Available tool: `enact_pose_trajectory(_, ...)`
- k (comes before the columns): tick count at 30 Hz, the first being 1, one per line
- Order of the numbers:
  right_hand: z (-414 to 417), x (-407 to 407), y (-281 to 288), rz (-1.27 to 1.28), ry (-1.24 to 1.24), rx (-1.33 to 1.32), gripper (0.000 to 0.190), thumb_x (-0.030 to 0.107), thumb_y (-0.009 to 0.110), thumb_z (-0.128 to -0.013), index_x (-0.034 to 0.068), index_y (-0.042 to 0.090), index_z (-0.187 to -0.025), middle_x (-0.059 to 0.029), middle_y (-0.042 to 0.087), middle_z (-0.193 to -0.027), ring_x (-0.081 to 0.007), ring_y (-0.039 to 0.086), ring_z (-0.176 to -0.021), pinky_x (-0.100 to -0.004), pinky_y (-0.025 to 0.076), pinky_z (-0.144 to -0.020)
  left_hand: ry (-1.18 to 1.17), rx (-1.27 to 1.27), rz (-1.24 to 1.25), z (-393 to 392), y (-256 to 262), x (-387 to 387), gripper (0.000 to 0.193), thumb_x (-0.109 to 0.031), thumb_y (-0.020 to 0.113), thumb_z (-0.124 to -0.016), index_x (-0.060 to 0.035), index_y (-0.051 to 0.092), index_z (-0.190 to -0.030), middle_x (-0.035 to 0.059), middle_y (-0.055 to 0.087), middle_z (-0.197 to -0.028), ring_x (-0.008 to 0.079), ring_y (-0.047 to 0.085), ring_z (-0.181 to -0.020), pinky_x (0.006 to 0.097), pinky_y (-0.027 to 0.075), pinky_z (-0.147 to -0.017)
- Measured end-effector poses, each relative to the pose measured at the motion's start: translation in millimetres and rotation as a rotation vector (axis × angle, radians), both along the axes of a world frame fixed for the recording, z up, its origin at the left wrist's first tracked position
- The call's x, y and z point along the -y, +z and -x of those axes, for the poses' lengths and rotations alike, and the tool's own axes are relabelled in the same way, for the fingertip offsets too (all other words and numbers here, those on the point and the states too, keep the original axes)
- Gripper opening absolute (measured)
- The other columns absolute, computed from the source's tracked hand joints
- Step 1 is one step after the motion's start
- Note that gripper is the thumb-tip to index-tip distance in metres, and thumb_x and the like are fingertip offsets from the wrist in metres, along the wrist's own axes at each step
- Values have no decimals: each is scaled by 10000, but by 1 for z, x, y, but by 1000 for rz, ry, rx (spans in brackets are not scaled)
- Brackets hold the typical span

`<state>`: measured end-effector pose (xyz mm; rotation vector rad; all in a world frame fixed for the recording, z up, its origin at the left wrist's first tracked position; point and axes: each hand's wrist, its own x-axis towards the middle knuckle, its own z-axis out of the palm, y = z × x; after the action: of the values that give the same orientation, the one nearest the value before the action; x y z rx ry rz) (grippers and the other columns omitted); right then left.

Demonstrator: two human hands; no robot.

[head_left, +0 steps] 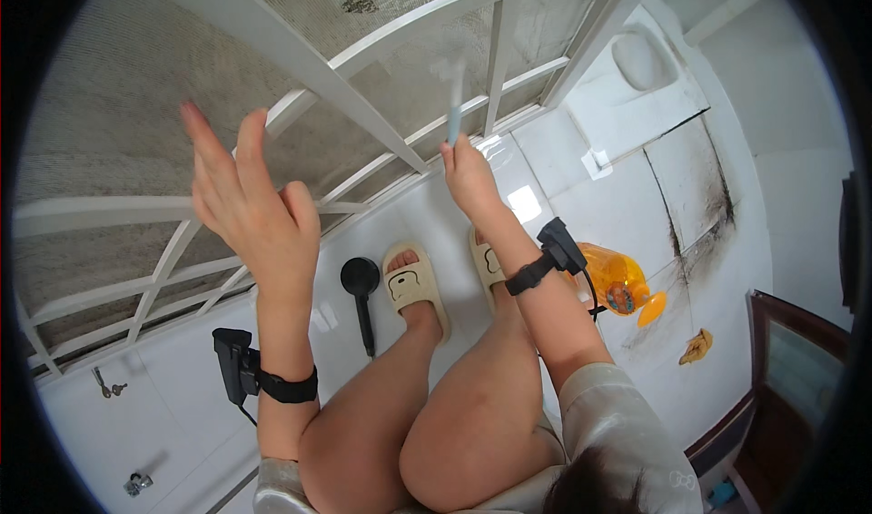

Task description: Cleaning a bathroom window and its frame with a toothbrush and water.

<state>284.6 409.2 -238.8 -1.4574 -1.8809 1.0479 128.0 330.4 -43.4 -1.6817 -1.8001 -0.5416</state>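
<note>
My left hand point(248, 201) is raised at the white window frame point(361, 112), fingers spread and holding nothing; whether a fingertip touches the frame or the mesh, I cannot tell. Right of it, my right hand point(470, 177) grips the pale blue handle of a brush point(455, 122), whose whitish head is blurred against the dirty pane or mesh. A black shower head point(360, 277) lies on the white tiled floor beside my left slipper point(414, 284). An orange bottle of liquid point(610, 275) with its cap open is behind my right forearm.
A squat toilet point(644, 61) is set in the floor at the upper right, beside dark-stained tile joints. A crumpled yellow-brown cloth point(696, 347) lies to the right. A dark-framed door point(756, 350) is at the lower right, and metal fittings point(138, 484) are at the lower left.
</note>
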Motion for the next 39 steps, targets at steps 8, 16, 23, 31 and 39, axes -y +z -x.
enact_pose_trajectory(8,-7,12,11,-46,32,25,196,216,431,-939,20,428,-931,-229,566,-702,-428,559,-692,-489,425,-602,12,19,8,1,2,3,599,-8,480,-607,-94,506,-1200,237,213,-1454,346,361,-1243,447,240,-987)
enact_pose_trajectory(16,-9,36,-3,-18,105,78,221,243,458,-923,25,429,-911,-233,581,-696,-430,577,-679,-510,435,-597,5,44,0,4,-2,1,594,0,496,-607,-111,528,-1190,236,230,-1448,330,374,-1233,431,260,-964)
enact_pose_trajectory(23,-12,82,-42,91,313,173,228,235,464,-921,11,428,-946,-246,585,-696,-441,575,-675,-506,439,-588,-21,51,-49,10,-2,4,589,37,491,-596,-111,552,-1163,234,294,-1420,308,402,-1207,404,290,-940)
enact_pose_trajectory(31,55,59,-90,189,240,-179,235,211,458,-929,-24,443,-929,-259,576,-675,-438,570,-640,-490,431,-554,-5,42,-86,9,-8,0,591,48,479,-579,-117,573,-1139,233,337,-1400,287,446,-1168,379,297,-923)
enact_pose_trajectory(39,93,26,-52,-69,197,-222,259,213,447,-943,-35,476,-873,-202,567,-653,-343,580,-593,-414,451,-563,-47,9,-52,13,-9,-1,592,-23,471,-613,-79,515,-1201,247,261,-1434,337,399,-1219,424,266,-966)
